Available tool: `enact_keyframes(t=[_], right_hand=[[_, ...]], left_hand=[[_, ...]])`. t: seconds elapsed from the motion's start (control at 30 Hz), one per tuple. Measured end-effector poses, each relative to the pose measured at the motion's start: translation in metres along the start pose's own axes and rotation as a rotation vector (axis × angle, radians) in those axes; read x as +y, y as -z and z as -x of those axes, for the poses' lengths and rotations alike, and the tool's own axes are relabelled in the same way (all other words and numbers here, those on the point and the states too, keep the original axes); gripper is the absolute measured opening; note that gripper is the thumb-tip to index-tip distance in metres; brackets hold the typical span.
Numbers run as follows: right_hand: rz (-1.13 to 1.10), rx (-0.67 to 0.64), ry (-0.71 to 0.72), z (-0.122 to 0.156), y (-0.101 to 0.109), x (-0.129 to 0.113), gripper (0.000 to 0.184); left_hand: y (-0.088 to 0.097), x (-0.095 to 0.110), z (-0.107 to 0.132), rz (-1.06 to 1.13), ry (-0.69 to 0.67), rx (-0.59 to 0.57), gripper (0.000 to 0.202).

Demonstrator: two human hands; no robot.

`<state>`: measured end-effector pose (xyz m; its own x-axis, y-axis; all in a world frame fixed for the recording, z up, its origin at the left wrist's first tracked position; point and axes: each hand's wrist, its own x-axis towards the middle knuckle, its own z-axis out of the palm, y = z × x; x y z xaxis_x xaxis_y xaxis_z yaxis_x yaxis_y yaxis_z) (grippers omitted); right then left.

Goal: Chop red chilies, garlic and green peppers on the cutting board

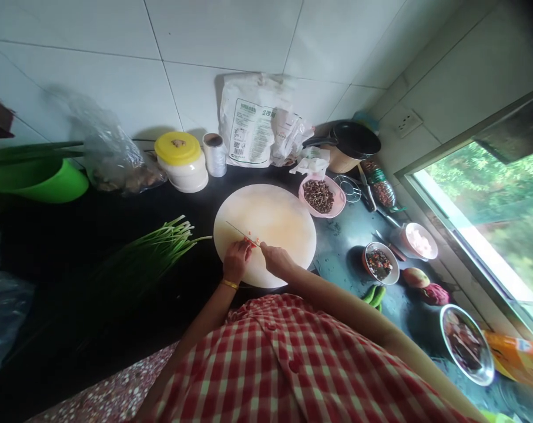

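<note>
On the round pale cutting board (284,217), my right hand (278,261) is closed round the handle of a knife (240,231). Its thin blade slants up to the left, seen almost edge-on. My left hand (236,261) lies against the near side of the blade, fingers curled down on a red chili pepper, which they mostly hide. Small cut bits of red chili (251,237) lie along the blade.
Spring onions (169,241) lie left of the board. Behind it stand a yellow-lidded jar (181,170), a plastic roll (215,155) and a pink bowl (339,202) of brown pieces. Rightward are a small bowl (394,273), green peppers (374,295) and a metal bowl (486,370).
</note>
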<state>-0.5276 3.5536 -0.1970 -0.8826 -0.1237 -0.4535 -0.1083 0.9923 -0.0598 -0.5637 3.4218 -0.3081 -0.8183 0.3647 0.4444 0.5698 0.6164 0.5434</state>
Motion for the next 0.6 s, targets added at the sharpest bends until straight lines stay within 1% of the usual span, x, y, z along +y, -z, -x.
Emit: enact_keyframes(t=[0.13, 0.2, 0.3, 0.4, 0.47, 0.6], right_hand=[[0.020, -0.037, 0.004, 0.007, 0.008, -0.005, 0.036], [0.020, -0.057, 0.007, 0.004, 0.009, -0.007, 0.035], [0.011, -0.076, 0.016, -0.008, 0.005, -0.012, 0.036], [0.009, -0.050, 0.003, -0.019, 0.000, -0.016, 0.039], [0.011, -0.027, -0.005, -0.021, 0.000, -0.014, 0.038], [0.009, -0.011, 0.009, -0.011, 0.006, -0.005, 0.039]], left_hand=[[0.002, 0.003, -0.001, -0.012, 0.030, -0.015, 0.017], [0.002, 0.002, -0.001, -0.003, 0.036, -0.012, 0.018], [-0.001, 0.000, 0.001, 0.003, 0.034, -0.004, 0.019], [-0.003, -0.002, 0.003, -0.010, 0.034, 0.001, 0.018], [-0.003, -0.002, 0.002, -0.012, 0.035, 0.000, 0.018], [0.001, 0.000, -0.001, -0.002, 0.031, -0.008, 0.021]])
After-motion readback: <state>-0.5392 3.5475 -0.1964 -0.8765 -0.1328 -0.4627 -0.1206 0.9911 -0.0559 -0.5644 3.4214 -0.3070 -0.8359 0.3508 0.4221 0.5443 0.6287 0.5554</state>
